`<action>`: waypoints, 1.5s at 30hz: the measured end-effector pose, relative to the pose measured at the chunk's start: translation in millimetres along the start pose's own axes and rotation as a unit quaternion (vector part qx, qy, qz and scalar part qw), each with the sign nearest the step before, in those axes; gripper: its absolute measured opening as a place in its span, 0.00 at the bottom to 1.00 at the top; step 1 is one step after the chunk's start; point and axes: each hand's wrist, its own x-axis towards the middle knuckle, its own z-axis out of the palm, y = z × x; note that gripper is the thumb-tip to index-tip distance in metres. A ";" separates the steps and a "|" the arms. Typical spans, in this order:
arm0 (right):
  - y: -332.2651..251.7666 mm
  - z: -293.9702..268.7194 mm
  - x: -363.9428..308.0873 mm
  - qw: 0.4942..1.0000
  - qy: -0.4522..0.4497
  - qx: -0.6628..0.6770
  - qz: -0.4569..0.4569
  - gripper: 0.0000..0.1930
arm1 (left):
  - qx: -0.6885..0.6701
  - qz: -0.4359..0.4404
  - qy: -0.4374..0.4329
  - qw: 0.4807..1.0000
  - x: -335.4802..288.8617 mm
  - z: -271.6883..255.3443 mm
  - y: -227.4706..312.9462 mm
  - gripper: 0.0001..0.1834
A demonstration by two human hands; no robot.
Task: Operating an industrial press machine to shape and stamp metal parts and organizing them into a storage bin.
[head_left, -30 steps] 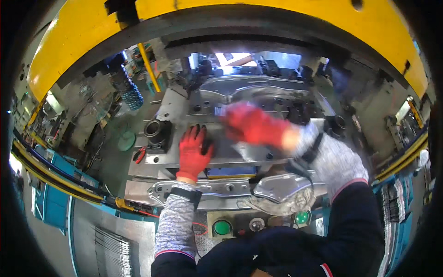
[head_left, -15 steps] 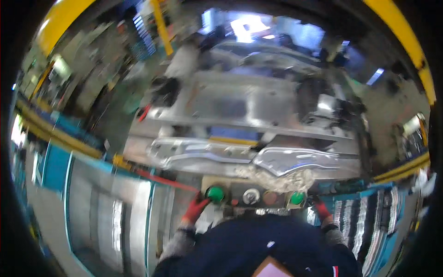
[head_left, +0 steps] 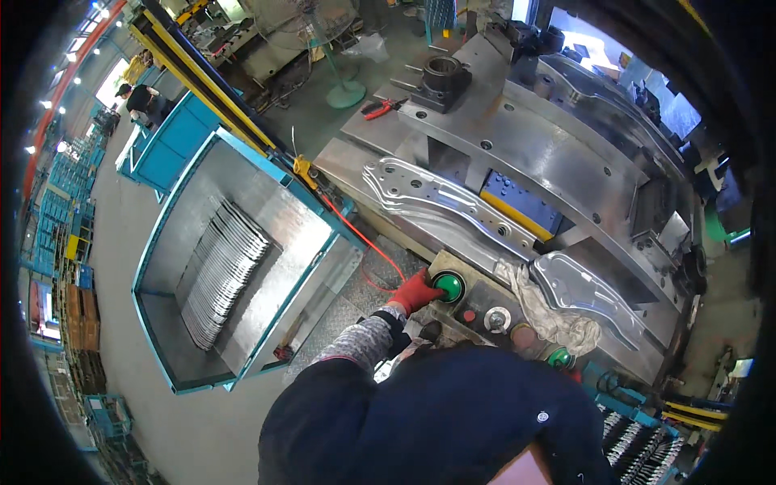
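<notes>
Head view: red-gloved left hand (head_left: 414, 293) at the green button (head_left: 449, 286)

Left fingers (head_left: 428, 285) at the left rim of the green button, seemingly touching; cannot tell whether apart or together. Of the right hand (head_left: 575, 375), only a red sliver beyond the torso, near a second green button (head_left: 559, 357); cannot tell the state of those fingers. A second ago, both gloves above the press bed (head_left: 558, 158); half a second ago, both down by the buttons, with more of the right one showing. View now swung to the left.

Between the buttons, a small red button (head_left: 470, 316) and a silver round fitting (head_left: 497, 320). Just beyond, a crumpled pale rag (head_left: 537, 311) and two curved metal panels (head_left: 432, 198) along the bed's near side, lying much as before. Farther up, red-handled pliers (head_left: 383, 107) beside a dark cylindrical post (head_left: 443, 77).

To the left, a red hose (head_left: 372, 246), then a teal-rimmed bin (head_left: 148, 327) holding a row of thin metal parts (head_left: 222, 275), now in fuller view. Farther off, newly in sight, a co-worker (head_left: 144, 103) beside another teal container (head_left: 182, 133).
</notes>
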 end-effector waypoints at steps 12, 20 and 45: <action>-70.1 -3.1 -25.5 0.988 -0.042 -0.043 0.145 0.21 | -0.072 0.005 -0.002 0.997 5.1 5.5 -23.9 0.47; -58.2 -7.7 -36.5 0.996 -0.038 0.051 0.056 0.22 | -0.220 0.063 -0.055 0.972 20.4 18.5 -59.0 0.46; -162.4 -5.4 13.4 0.937 0.205 -0.130 -0.253 0.14 | 0.451 0.533 0.107 0.708 179.8 -80.9 545.7 0.52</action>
